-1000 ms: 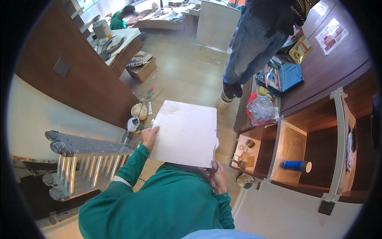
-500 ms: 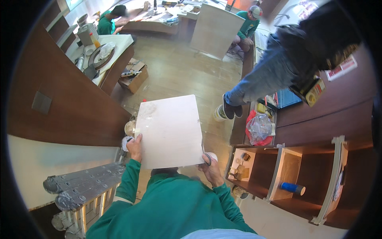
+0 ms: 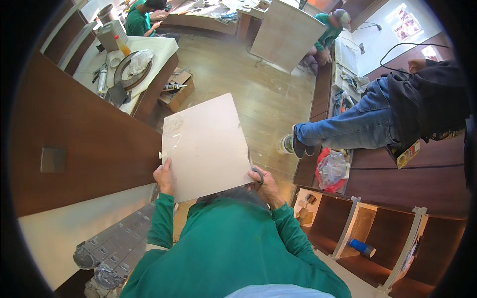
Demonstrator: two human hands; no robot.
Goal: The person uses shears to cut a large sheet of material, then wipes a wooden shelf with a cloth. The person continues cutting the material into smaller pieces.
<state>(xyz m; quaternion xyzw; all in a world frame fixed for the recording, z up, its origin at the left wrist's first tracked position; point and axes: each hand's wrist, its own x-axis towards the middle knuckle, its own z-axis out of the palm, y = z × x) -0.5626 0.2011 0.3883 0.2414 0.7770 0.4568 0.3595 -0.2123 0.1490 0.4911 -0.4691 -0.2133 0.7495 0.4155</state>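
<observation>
Seen from above, a wood-lined room with a tan floor (image 3: 213, 59). On the left rises a dark wooden panel (image 3: 94, 134); beyond it, a pale-covered worktop (image 3: 159, 47) carries a bottle (image 3: 122, 47) with a red cap, a ring-shaped piece (image 3: 121, 77) and crumpled plastic (image 3: 140, 60). An opened cardboard box (image 3: 183, 94) lies beside it on the floor. A paint-marked ladder (image 3: 119, 248) fills the lower left. Ahead to the right, a person in jeans (image 3: 353, 119) appears to stand on a white bucket (image 3: 284, 144), narrowing the way on that side; nearby lies a red and clear plastic bag (image 3: 332, 169). At lower right, open shelving (image 3: 343, 238) holds a blue cylinder (image 3: 361, 247). Farther off, a large white board (image 3: 285, 35) leans between two people in green.

At the centre, a pale square board (image 3: 204, 149) is held up, turned slightly, in front of the wearer's green shirt (image 3: 228, 248). The left hand (image 3: 164, 179) grips its left edge near the close corner, thumb on the upper face. The right hand (image 3: 266, 185), at the right edge, is closed around a dark loop-shaped handle (image 3: 259, 175), like that of scissors.

Whatever the handle belongs to is hidden, as are the left fingers under the board. The standing person's upper body is cut off, and a dark patch below the board is hard to make out.
</observation>
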